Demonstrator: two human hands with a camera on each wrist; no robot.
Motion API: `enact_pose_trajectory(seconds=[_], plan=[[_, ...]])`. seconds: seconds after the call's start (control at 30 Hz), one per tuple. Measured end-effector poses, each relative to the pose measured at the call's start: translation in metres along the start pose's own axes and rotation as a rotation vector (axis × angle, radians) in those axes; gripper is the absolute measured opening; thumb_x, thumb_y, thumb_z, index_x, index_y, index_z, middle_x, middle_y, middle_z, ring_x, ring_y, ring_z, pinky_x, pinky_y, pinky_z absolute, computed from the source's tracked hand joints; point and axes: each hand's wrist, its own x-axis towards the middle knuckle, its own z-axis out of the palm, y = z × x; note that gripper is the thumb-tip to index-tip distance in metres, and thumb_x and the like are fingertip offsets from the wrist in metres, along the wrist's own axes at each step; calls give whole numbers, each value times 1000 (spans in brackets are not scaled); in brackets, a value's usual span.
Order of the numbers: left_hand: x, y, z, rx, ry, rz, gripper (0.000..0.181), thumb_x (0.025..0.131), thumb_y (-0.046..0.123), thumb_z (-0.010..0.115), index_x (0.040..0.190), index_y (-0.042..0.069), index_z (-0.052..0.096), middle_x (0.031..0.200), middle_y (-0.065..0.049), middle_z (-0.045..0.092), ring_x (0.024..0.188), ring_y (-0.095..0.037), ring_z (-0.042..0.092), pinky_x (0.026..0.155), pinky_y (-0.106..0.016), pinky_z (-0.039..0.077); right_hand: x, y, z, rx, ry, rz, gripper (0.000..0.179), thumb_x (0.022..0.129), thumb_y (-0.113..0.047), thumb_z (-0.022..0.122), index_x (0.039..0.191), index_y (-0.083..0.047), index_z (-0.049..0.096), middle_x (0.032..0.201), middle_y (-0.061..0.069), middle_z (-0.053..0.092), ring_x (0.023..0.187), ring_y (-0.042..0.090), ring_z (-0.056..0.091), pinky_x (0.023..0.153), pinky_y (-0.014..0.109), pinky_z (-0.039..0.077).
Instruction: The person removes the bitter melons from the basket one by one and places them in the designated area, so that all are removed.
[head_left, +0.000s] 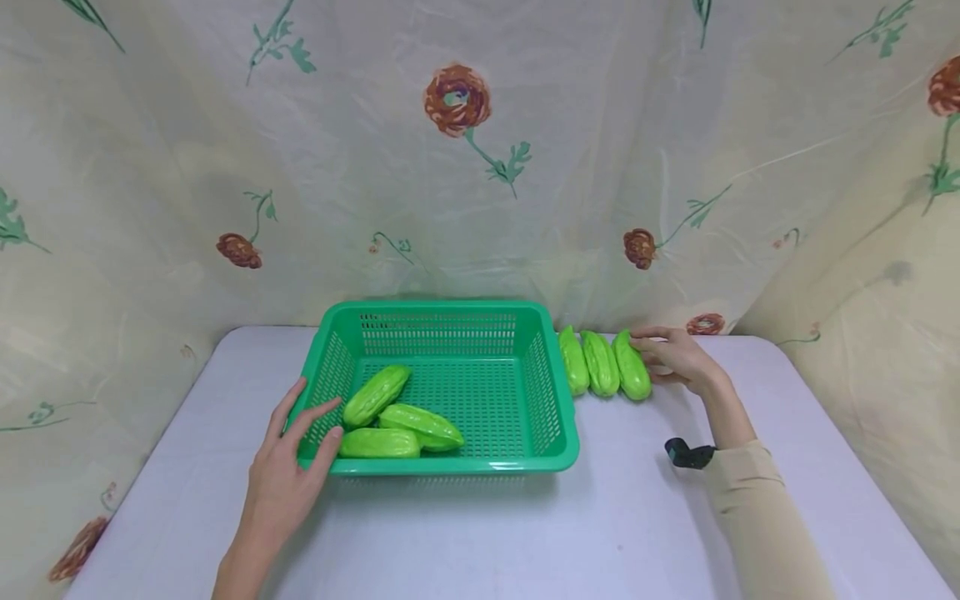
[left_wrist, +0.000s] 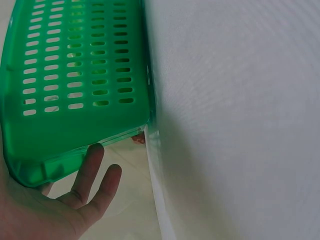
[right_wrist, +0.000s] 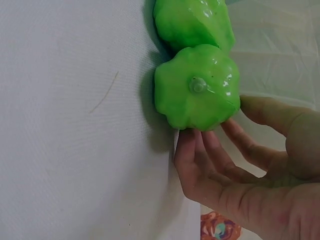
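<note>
A green plastic basket (head_left: 442, 468) stands on the table with several glossy, ridged green gourds (head_left: 378, 396) lying in its left part. My left hand (head_left: 288, 475) rests at the basket's front left corner, thumb and index finger over the rim. In the left wrist view, other fingers (left_wrist: 90, 172) extend spread along the outside. Right of the basket, three more gourds lie side by side in a row. My right hand (head_left: 678, 358) is at the outermost gourd (head_left: 632, 367), its fingertips right at that gourd's side. The right wrist view shows the gourd's ribbed, stubbed end (right_wrist: 197, 87) close up.
The table (head_left: 480, 542) has a white cover. Behind it and at both sides hangs a pale curtain (head_left: 562, 108) with flowers. A black strap with a small device (head_left: 688, 454) is at my right wrist, by the beige sleeve (head_left: 757, 508).
</note>
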Motion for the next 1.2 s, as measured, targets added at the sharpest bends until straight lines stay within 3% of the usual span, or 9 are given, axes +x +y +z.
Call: enact_pose_trajectory(seconds=[0.23,0.4,0.57,0.8,1.0,1.07,1.2], plan=[[0,0,0,-5,-2,-4,36,109,29,64,143,21,69,177,-7,32,150,-51,49,97,-74,53,-2,-1,-1,11,14,-13,61,115,-35,45,162,4,40,163,30,42,135,37,56,98,40,61],[0,0,0,-4,0,-1,36,109,29,64,143,21,69,177,-8,33,150,-52,48,96,-74,53,-7,-8,0,34,61,-46,62,116,-34,45,163,5,37,168,32,36,149,50,49,116,57,52],[0,1,0,2,0,-3,36,109,28,64,143,20,69,177,-8,33,149,-53,50,93,-74,55,-12,-21,1,28,123,-91,61,115,-34,47,163,3,38,167,33,40,152,51,44,121,68,43],[-1,1,-1,10,0,0,36,109,29,63,144,20,69,177,-9,33,147,-53,51,91,-72,56,-23,-49,7,9,181,-183,58,115,-35,48,160,2,44,164,31,46,149,48,48,120,65,46],[-2,2,-2,7,-2,-3,36,109,29,64,143,20,69,177,-8,33,148,-53,50,93,-73,54,-34,-82,19,14,121,-265,56,114,-36,51,159,-2,47,165,25,48,151,43,48,121,65,45],[-1,2,-2,7,-1,0,36,109,29,64,143,20,69,177,-8,33,148,-53,51,93,-73,55,-40,-94,23,5,105,-296,55,114,-37,52,158,-4,48,164,22,50,150,41,50,117,56,52],[-1,1,-1,4,1,6,36,109,29,64,143,20,69,177,-9,33,148,-52,51,93,-72,55,-51,-118,35,20,72,-362,52,114,-32,55,157,-4,50,163,22,51,150,40,52,115,53,55]])
